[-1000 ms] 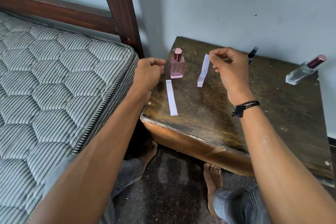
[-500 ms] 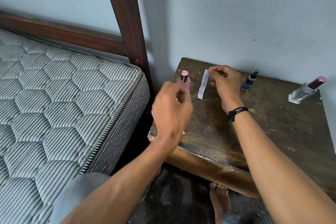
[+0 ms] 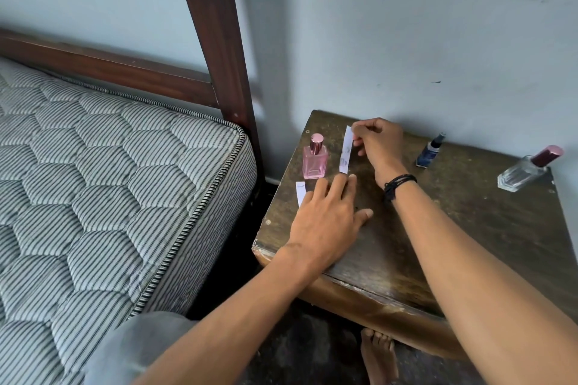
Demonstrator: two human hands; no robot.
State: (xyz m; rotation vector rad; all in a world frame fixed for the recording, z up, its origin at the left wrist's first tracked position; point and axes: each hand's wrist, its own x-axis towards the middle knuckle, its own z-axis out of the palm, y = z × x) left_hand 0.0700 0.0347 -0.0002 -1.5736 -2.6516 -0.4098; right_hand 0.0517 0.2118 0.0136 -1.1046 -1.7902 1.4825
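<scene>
A pink perfume bottle with a rose cap stands upright near the back left corner of a dark wooden bedside table. My right hand pinches the top of a white paper strip that hangs just right of the bottle. My left hand lies flat on the tabletop with straight fingers, covering most of a second white paper strip in front of the bottle.
A small blue bottle stands by the wall. A clear bottle with a maroon cap lies at the back right. A striped mattress and a dark wooden bedpost are on the left. My bare foot shows under the table.
My left hand, raised in the air half a second ago, has come down flat onto the lying strip. My right hand still holds the other strip beside the pink bottle.
</scene>
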